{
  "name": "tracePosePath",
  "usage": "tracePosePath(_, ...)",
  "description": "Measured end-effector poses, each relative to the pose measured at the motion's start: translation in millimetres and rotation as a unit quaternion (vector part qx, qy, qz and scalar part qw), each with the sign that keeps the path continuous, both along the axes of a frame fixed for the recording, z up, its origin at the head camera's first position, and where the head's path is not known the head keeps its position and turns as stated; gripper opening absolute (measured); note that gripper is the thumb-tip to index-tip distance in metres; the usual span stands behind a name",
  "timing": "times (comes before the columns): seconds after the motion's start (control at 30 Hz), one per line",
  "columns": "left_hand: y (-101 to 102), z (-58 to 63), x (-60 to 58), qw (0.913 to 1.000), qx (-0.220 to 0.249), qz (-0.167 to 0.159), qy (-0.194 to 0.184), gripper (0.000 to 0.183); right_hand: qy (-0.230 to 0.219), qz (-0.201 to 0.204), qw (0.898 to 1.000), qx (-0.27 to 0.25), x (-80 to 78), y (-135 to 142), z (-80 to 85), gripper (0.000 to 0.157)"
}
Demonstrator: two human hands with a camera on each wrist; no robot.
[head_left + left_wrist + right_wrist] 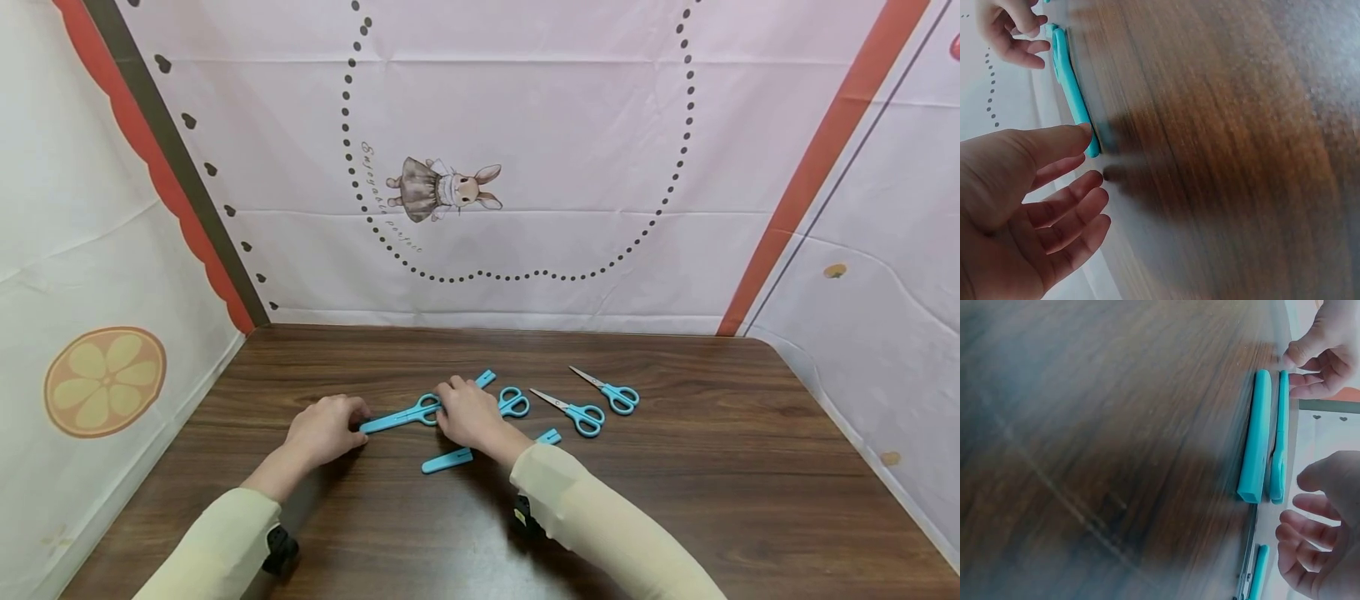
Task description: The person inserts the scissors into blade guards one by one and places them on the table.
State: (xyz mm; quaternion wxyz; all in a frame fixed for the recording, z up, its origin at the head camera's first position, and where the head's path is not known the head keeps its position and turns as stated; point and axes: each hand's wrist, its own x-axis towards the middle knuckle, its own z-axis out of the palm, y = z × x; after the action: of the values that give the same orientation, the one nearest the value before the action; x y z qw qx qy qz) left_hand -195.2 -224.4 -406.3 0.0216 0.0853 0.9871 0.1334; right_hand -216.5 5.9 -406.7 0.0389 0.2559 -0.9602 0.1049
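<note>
A pair of light-blue scissors (405, 415) lies on the table with its blades in a matching sheath. My left hand (324, 429) is at the sheath's tip, thumb and fingers loosely spread around it; in the left wrist view the thumb (1063, 140) overlaps the sheath end. Over the handle end is my right hand (471, 412), its fingers relaxed and apart from each other in the right wrist view. Next to this hand show the handles of a second pair of scissors (514, 403), the rest hidden behind it.
Two bare-bladed scissors (585, 417) (621, 398) lie to the right. Loose blue sheaths lie about the right arm: one in front (447, 461), another behind the hand (486, 379), and a third partly hidden by the forearm (551, 436). A printed cloth (570, 167) hangs behind the brown table (697, 467).
</note>
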Motion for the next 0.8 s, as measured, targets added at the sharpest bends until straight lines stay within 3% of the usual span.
tracePosePath(0.13,0,2.1,0.6,1.0000,0.005,-0.003,0.005,0.021,0.016,0.017,0.999,-0.028,-0.3,5,-0.3,0.030)
tracePosePath(0.5,4,7.2,4.7,0.9975,0.017,-0.021,0.066,0.021,0.059,0.047,0.995,-0.058,-1.5,19,-3.1,0.029)
tracePosePath(0.8,11,7.3,8.8,0.9950,0.026,-0.030,0.092,0.021,0.058,0.060,0.994,-0.068,1.6,30,-1.5,0.028)
